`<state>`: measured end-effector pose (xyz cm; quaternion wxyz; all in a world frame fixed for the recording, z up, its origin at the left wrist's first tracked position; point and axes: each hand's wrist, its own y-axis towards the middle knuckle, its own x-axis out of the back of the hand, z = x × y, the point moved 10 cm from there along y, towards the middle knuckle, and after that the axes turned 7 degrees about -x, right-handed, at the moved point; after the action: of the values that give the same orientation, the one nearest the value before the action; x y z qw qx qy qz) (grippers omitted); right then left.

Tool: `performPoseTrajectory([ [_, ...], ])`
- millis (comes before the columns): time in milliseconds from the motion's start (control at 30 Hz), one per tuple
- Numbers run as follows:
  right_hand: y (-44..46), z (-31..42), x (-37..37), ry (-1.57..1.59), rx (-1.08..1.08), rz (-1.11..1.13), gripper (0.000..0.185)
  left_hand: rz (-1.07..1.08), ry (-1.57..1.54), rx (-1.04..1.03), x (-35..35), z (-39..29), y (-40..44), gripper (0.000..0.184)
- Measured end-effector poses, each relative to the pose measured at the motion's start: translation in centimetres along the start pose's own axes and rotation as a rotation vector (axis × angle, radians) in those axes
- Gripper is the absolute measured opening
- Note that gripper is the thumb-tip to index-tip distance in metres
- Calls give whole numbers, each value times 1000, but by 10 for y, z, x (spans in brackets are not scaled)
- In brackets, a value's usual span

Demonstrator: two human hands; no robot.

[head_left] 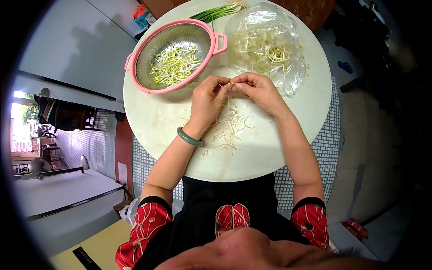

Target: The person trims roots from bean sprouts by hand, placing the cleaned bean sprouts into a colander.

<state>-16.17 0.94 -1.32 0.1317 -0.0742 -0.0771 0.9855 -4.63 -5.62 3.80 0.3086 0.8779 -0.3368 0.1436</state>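
At the left of the surface (155,128) sits the pink-rimmed colander (148,51), tilted in view, with pale, yellow-headed sprouts (173,67) gathered in it. Just beyond its right handle, away from the body, lie green onions (211,14).

The left hand (206,96) is just right of the colander and nearer the body, a green bangle (189,137) on its wrist; its forearm slants up and inward, thumb and forefinger pinched together. Close against these fingers, rightward and a little bodyward of the colander, is a small sprout (233,83). Its yellow-green head shows between the two hands; the stem is mostly hidden, so its long axis cannot be told. Below it, nearer the body than the colander, thin roots (231,128) are scattered.

The right hand (263,92), farther from the colander, meets the sprout from the other side, fingers closed on it, wrist bent inward. Beyond it, well right of the colander, a clear plastic bag (256,18) holds more sprouts.
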Motion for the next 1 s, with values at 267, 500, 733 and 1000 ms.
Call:
performPoseTrajectory([
  [267, 0, -1, -1, -77, -2, -27, 20, 3, 115, -81, 2, -4, -2, 10],
  [500, 0, -4, -2, -88, 4, -17, 20, -4, 103, -68, 1, 0, -4, 6],
  [733, 1, -7, 4, -81, -73, -54, 19, -55, -10, -3, 5, 18, -6, 7],
  [1000, 3, 2, 6, 5, -11, -68, 9, 6, -211, 105, 7, 31, -7, 12],
])
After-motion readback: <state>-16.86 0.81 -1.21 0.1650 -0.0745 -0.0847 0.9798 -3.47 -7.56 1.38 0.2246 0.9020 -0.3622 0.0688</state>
